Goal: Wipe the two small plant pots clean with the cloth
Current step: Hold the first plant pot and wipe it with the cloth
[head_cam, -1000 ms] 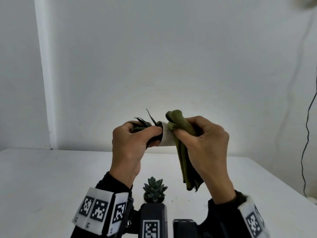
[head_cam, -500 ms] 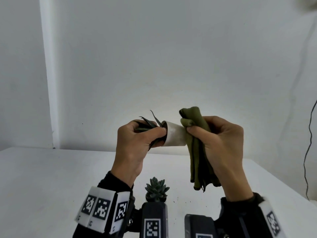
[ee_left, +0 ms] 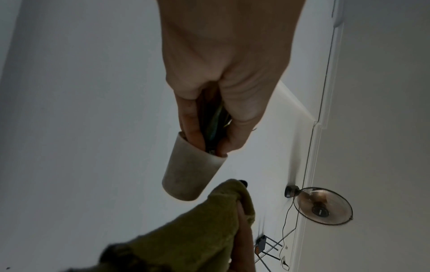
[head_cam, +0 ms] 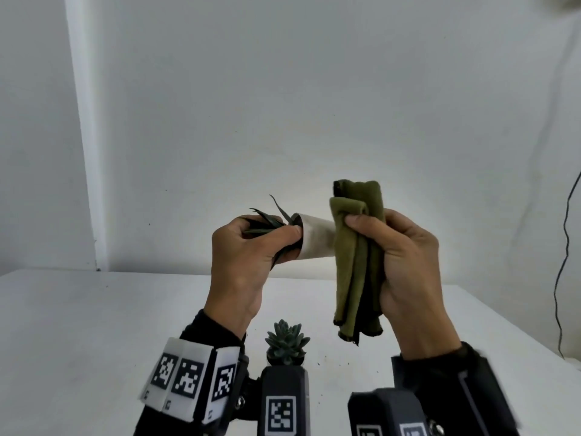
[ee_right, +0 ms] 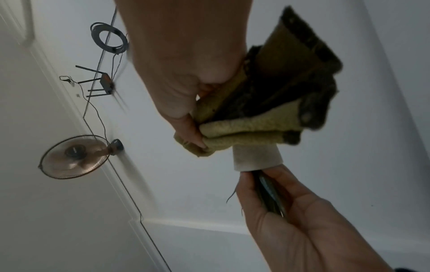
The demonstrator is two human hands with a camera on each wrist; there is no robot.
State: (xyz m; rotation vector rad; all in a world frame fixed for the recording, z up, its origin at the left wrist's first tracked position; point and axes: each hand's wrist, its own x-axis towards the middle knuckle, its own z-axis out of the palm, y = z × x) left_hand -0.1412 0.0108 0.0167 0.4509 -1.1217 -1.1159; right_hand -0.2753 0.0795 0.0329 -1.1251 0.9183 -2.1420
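— Head view: left hand [head_cam: 242,262] raised above white tabletop [head_cam: 94,325], fingers curled round dark spiky leaves [head_cam: 267,220] and rim of small beige tapered plant pot [head_cam: 316,239], pot tipped sideways, base pointing right.

— And right hand [head_cam: 408,269]?

— Clenched round folded olive-green fleece cloth [head_cam: 353,247], thumb on top fold, loose ends hanging down. Cloth touching pot's base end.

— Left wrist view, any closer?

— Fingertips [ee_left: 195,136] tucked just inside pot's rim, leaves pinched between them and thumb. Grey smudging on pot wall [ee_left: 188,174]. Cloth [ee_left: 197,230] right at lower edge of base.

— Right wrist view?

— Folded edge of cloth [ee_right: 244,132] pressed flat across pot's bottom [ee_right: 256,156], left hand [ee_right: 291,220] beyond it grasping leaves.

— Second pot?

— Standing upright on tabletop near front edge, between both wrists: small dark pot [head_cam: 284,360] with blue-green rosette succulent [head_cam: 286,339], mostly hidden behind black wrist camera mount [head_cam: 284,401]. Dark specks on tabletop just beside it; cannot tell what.
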